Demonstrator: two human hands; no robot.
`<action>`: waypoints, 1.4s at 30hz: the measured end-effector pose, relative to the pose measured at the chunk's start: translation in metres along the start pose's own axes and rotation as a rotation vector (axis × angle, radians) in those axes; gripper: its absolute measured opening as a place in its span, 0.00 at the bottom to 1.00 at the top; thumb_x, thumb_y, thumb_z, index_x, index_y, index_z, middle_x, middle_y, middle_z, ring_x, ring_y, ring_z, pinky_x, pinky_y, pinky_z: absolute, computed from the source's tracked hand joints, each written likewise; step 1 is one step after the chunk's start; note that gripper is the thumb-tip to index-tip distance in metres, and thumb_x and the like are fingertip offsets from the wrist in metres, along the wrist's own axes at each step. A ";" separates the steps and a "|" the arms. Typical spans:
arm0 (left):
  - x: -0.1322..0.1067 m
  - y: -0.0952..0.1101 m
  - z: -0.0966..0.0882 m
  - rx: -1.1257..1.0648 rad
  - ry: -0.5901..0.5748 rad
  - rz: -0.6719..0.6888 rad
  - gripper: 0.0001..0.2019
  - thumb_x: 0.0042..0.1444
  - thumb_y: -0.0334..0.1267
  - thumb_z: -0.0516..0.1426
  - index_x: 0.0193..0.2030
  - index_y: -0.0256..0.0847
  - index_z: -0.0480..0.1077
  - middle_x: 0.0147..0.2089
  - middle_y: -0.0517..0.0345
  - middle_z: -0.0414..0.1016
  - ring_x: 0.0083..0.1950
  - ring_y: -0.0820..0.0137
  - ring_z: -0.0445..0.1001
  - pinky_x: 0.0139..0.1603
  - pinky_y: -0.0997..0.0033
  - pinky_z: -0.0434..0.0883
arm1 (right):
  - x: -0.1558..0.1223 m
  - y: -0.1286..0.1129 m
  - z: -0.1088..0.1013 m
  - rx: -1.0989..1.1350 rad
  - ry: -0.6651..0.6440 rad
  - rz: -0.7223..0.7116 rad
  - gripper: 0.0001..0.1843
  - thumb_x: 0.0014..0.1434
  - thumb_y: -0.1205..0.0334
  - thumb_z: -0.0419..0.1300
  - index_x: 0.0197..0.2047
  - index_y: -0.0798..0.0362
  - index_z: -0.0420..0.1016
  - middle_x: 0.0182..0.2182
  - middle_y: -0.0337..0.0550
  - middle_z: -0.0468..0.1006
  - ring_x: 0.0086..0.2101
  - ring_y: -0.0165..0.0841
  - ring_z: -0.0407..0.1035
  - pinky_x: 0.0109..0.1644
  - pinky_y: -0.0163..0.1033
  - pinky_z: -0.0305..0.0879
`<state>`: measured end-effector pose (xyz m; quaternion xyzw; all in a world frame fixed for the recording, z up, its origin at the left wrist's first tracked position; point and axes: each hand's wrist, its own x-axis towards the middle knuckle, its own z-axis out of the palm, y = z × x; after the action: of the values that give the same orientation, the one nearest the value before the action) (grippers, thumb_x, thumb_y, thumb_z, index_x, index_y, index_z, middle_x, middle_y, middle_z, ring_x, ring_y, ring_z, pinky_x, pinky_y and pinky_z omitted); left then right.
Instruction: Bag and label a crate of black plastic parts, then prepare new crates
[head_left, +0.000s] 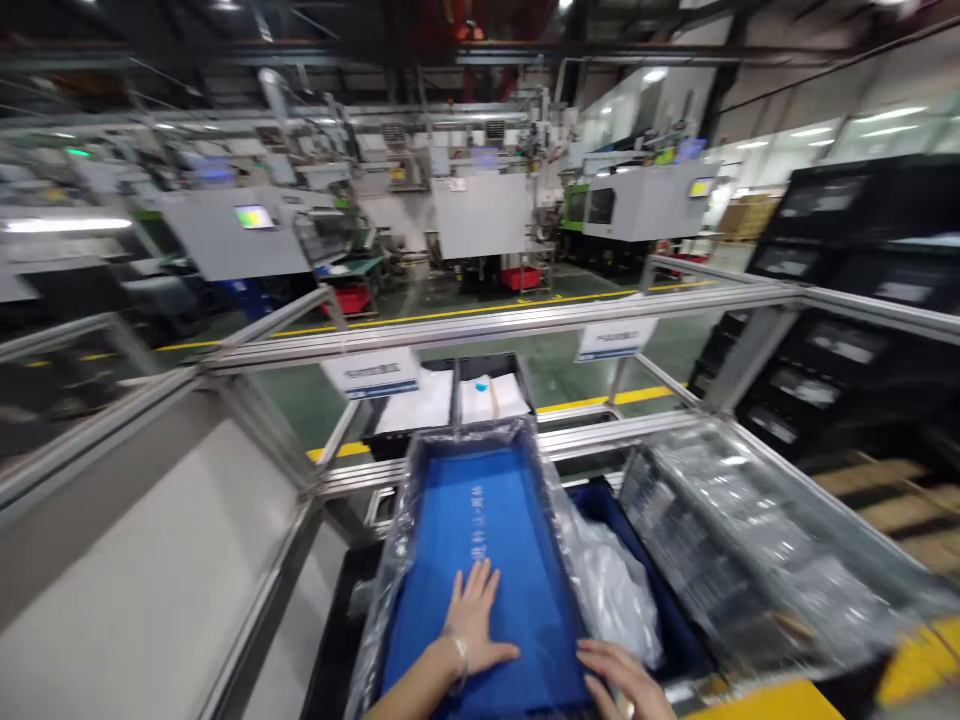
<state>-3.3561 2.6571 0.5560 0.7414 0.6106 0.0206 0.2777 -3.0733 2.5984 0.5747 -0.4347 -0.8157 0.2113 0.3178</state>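
A long blue sheet [499, 520] with pale printed characters lies inside a dark bin [409, 500] whose rim is wrapped in clear plastic film. My left hand [474, 618] rests flat on the sheet with its fingers spread, and a bracelet circles that wrist. Beside the bin's near right edge is my right hand [619, 675], fingers stretched apart and partly cut off by the bottom of the view. Nothing shows in either hand. Crumpled clear plastic [611, 585] bulges just right of the bin.
An aluminium frame [480, 330] surrounds the bins, with two white labels on it. Film-covered stacked goods [750, 540] stand at the right, near black crates [825, 250]. Beyond the bar are two bins with white contents [491, 400]. Machines [480, 215] line the background.
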 end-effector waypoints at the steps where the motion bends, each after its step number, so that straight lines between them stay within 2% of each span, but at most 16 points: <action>1: 0.011 0.002 0.010 0.057 0.001 -0.039 0.60 0.33 0.62 0.61 0.69 0.33 0.43 0.72 0.41 0.30 0.72 0.52 0.27 0.68 0.47 0.24 | -0.009 0.017 -0.021 -0.008 0.037 0.076 0.16 0.63 0.55 0.52 0.48 0.47 0.76 0.47 0.45 0.77 0.49 0.33 0.71 0.54 0.38 0.68; 3: 0.034 0.002 0.029 0.168 -0.030 -0.079 0.57 0.35 0.59 0.60 0.69 0.33 0.42 0.73 0.42 0.29 0.72 0.53 0.26 0.68 0.49 0.25 | -0.028 0.062 -0.065 -0.104 0.092 0.280 0.18 0.64 0.53 0.48 0.44 0.49 0.77 0.45 0.44 0.78 0.47 0.33 0.71 0.54 0.38 0.67; 6: 0.062 0.005 0.052 0.310 -0.106 -0.123 0.53 0.40 0.54 0.57 0.69 0.32 0.40 0.73 0.44 0.29 0.73 0.56 0.28 0.69 0.51 0.29 | -0.061 0.149 -0.133 -0.310 0.122 0.582 0.21 0.63 0.53 0.46 0.43 0.51 0.77 0.44 0.44 0.78 0.46 0.34 0.71 0.54 0.39 0.66; 9: 0.079 0.015 0.063 0.413 -0.162 -0.163 0.48 0.44 0.50 0.55 0.69 0.32 0.41 0.73 0.46 0.32 0.73 0.58 0.33 0.70 0.55 0.37 | -0.093 0.237 -0.192 -0.447 0.211 0.831 0.21 0.60 0.56 0.49 0.48 0.58 0.75 0.48 0.55 0.75 0.50 0.43 0.68 0.57 0.46 0.60; 11: 0.086 0.025 0.066 0.464 -0.188 -0.191 0.44 0.47 0.47 0.53 0.69 0.32 0.42 0.73 0.47 0.34 0.73 0.60 0.36 0.69 0.58 0.41 | -0.109 0.286 -0.219 -0.515 0.211 0.938 0.24 0.55 0.56 0.55 0.51 0.62 0.72 0.53 0.61 0.70 0.55 0.48 0.62 0.60 0.50 0.55; 14: 0.090 0.038 0.069 0.515 -0.154 -0.273 0.40 0.50 0.44 0.51 0.69 0.35 0.44 0.73 0.49 0.37 0.73 0.61 0.39 0.69 0.53 0.43 | -0.122 0.338 -0.238 -0.548 0.114 0.992 0.25 0.48 0.57 0.62 0.49 0.59 0.74 0.53 0.59 0.70 0.59 0.49 0.56 0.63 0.50 0.46; 17: 0.085 0.044 0.073 0.523 -0.055 -0.429 0.39 0.51 0.45 0.50 0.69 0.36 0.43 0.73 0.45 0.35 0.73 0.55 0.38 0.66 0.39 0.42 | -0.125 0.370 -0.242 -0.545 -0.006 0.998 0.18 0.50 0.56 0.61 0.41 0.58 0.78 0.46 0.58 0.75 0.55 0.48 0.61 0.64 0.50 0.39; 20: 0.078 0.041 0.076 0.468 -0.013 -0.557 0.42 0.50 0.46 0.52 0.70 0.36 0.41 0.73 0.42 0.34 0.72 0.50 0.38 0.63 0.32 0.44 | -0.121 0.390 -0.247 -0.538 -0.100 1.002 0.15 0.52 0.54 0.60 0.34 0.58 0.79 0.39 0.58 0.77 0.48 0.47 0.67 0.63 0.52 0.35; 24: 0.075 0.037 0.073 0.416 -0.030 -0.595 0.44 0.48 0.46 0.54 0.70 0.36 0.42 0.73 0.44 0.34 0.72 0.47 0.39 0.63 0.33 0.46 | -0.112 0.397 -0.264 -0.520 -0.179 1.013 0.13 0.52 0.54 0.60 0.30 0.55 0.78 0.35 0.54 0.78 0.45 0.46 0.69 0.62 0.54 0.33; 30: 0.078 0.031 0.064 0.358 -0.077 -0.586 0.48 0.42 0.46 0.57 0.69 0.36 0.42 0.72 0.39 0.37 0.71 0.48 0.41 0.65 0.37 0.46 | -0.090 0.375 -0.295 -0.474 -0.212 1.039 0.12 0.47 0.52 0.63 0.21 0.52 0.74 0.28 0.46 0.77 0.38 0.42 0.71 0.60 0.55 0.39; 33: 0.082 0.022 0.056 0.293 -0.088 -0.570 0.48 0.41 0.45 0.59 0.69 0.34 0.45 0.71 0.36 0.41 0.71 0.50 0.45 0.65 0.42 0.49 | -0.072 0.365 -0.324 -0.490 -0.177 1.051 0.14 0.46 0.50 0.63 0.21 0.52 0.72 0.28 0.48 0.77 0.37 0.42 0.71 0.57 0.54 0.43; 35: 0.089 0.021 0.043 0.225 -0.062 -0.566 0.45 0.42 0.43 0.58 0.67 0.33 0.49 0.71 0.35 0.45 0.69 0.53 0.51 0.66 0.48 0.52 | -0.056 0.352 -0.349 -0.521 -0.128 1.047 0.15 0.47 0.48 0.62 0.24 0.51 0.71 0.31 0.52 0.77 0.38 0.43 0.71 0.54 0.53 0.47; 37: 0.098 0.032 0.023 0.109 0.027 -0.513 0.39 0.46 0.40 0.56 0.66 0.30 0.51 0.69 0.36 0.50 0.68 0.58 0.55 0.66 0.58 0.53 | -0.038 0.324 -0.368 -0.581 -0.071 0.995 0.17 0.46 0.44 0.61 0.24 0.50 0.69 0.32 0.53 0.77 0.39 0.43 0.70 0.52 0.51 0.48; 39: 0.104 0.059 -0.001 -0.099 0.163 -0.383 0.34 0.51 0.38 0.54 0.64 0.28 0.54 0.67 0.38 0.55 0.67 0.62 0.57 0.66 0.66 0.54 | -0.021 0.277 -0.363 -0.640 -0.013 0.902 0.19 0.43 0.41 0.62 0.23 0.48 0.66 0.29 0.50 0.76 0.35 0.41 0.69 0.49 0.49 0.51; 40: 0.103 0.078 -0.011 -0.261 0.227 -0.291 0.31 0.52 0.40 0.53 0.63 0.29 0.55 0.66 0.39 0.58 0.65 0.62 0.60 0.66 0.67 0.55 | -0.013 0.247 -0.348 -0.657 0.029 0.843 0.20 0.42 0.40 0.63 0.21 0.47 0.65 0.26 0.48 0.75 0.32 0.39 0.69 0.46 0.48 0.53; 42: 0.094 0.124 -0.024 -0.680 0.247 -0.105 0.31 0.53 0.45 0.54 0.62 0.31 0.57 0.62 0.36 0.62 0.58 0.60 0.68 0.61 0.64 0.61 | 0.001 0.180 -0.292 -0.559 0.132 0.770 0.21 0.42 0.36 0.61 0.21 0.44 0.64 0.21 0.43 0.71 0.23 0.36 0.66 0.34 0.45 0.55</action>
<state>-3.2302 2.7399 0.6020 0.5664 0.6349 0.2976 0.4330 -2.7652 2.7150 0.6703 -0.7864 -0.5991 0.0583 0.1384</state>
